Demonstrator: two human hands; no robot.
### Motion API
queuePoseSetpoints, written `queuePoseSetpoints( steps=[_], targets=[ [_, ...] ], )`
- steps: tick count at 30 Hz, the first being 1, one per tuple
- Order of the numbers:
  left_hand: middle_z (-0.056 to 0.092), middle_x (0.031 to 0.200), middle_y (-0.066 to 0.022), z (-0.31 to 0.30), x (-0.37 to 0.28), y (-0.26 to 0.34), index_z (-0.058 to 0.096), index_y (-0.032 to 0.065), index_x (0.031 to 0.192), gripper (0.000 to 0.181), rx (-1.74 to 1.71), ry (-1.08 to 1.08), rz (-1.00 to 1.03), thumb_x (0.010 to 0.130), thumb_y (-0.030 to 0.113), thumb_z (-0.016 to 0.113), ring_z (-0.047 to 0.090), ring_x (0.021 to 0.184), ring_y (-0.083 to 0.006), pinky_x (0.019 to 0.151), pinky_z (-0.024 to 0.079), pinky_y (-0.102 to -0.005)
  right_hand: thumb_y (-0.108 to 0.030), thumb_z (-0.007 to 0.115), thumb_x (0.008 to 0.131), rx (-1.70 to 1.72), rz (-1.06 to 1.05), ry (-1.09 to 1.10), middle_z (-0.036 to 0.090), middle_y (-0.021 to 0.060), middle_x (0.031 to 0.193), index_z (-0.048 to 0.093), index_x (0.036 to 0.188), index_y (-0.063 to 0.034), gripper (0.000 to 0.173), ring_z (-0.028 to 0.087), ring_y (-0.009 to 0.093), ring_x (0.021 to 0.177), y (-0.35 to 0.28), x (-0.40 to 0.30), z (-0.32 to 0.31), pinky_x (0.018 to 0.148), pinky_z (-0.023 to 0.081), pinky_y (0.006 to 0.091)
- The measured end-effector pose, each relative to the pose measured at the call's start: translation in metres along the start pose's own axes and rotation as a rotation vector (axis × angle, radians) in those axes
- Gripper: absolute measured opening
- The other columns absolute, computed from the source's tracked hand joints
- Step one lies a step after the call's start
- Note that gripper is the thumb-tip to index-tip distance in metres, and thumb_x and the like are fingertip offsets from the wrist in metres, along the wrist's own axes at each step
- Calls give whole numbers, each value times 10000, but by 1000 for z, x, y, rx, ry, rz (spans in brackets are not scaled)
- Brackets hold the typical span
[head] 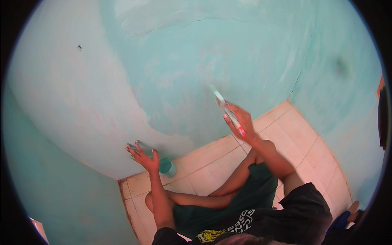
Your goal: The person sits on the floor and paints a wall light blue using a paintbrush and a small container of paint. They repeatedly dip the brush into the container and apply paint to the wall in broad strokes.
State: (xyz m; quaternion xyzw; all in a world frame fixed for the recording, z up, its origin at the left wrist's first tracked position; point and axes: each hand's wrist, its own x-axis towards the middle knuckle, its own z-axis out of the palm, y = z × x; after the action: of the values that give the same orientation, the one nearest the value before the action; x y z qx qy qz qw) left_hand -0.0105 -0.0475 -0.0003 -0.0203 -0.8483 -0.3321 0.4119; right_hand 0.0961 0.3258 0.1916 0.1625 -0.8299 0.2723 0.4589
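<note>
In my right hand (240, 121) is a paintbrush (228, 110) with a pale handle and a red end. Its bristles meet the wall (183, 73) ahead of me, where turquoise paint lies over a paler surface. Pinkish-white patches show through the turquoise around the bristles. My left hand (145, 159) has its fingers spread near the unpainted pale part of the wall; the fingertips seem to touch it, and they carry paint smears. Just right of that wrist, a small turquoise cup (167, 167) stands on the floor against the wall.
I sit cross-legged on pale floor tiles (211, 171). Side walls, also turquoise, rise at the left (61, 190) and the right (340, 92). A dark insect-like spot (80, 48) marks the upper left wall. Part of another person's foot (353, 208) shows at the lower right.
</note>
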Motion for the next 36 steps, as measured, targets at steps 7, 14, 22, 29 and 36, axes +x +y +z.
queuePoseSetpoints(
  steps=[7,14,22,29,36],
  targets=[
    [166,1695,-236,0,4,7,368,142,1582,903,-49,2,5,771,254,748,95,1585,-442,1189,87,-718,-210,705,945,-16,-89,-891,766,76,1114,723,1224,-105,298,729,314,932,36,110,-63,839,584,387],
    [150,1702,-213,-7,6,3,390,150,1566,899,-73,-2,-13,759,269,768,75,1588,-437,1169,76,-749,-47,705,899,-295,-618,-303,749,116,1160,749,1170,-115,283,727,320,1050,-5,218,-110,892,591,371],
    [121,1711,-200,-2,3,3,389,173,1572,898,-109,-9,-10,764,269,768,63,1585,-451,1150,65,-775,-35,707,811,-698,-634,-226,724,124,1200,760,1154,-141,363,718,299,1092,6,125,-29,882,598,376],
    [107,1716,-195,-1,3,5,385,181,1576,900,-126,-28,-27,764,266,765,47,1587,-447,1160,54,-764,-112,646,838,-431,-422,-527,675,157,1255,675,910,-145,85,712,266,1023,16,-80,84,726,602,371],
    [102,1717,-194,-9,7,8,377,172,1579,892,-82,-84,-23,779,262,761,39,1590,-436,1171,57,-748,-97,657,851,-211,-181,-836,733,98,1136,718,1017,-145,183,723,273,968,33,-66,81,728,583,413]
  ],
)
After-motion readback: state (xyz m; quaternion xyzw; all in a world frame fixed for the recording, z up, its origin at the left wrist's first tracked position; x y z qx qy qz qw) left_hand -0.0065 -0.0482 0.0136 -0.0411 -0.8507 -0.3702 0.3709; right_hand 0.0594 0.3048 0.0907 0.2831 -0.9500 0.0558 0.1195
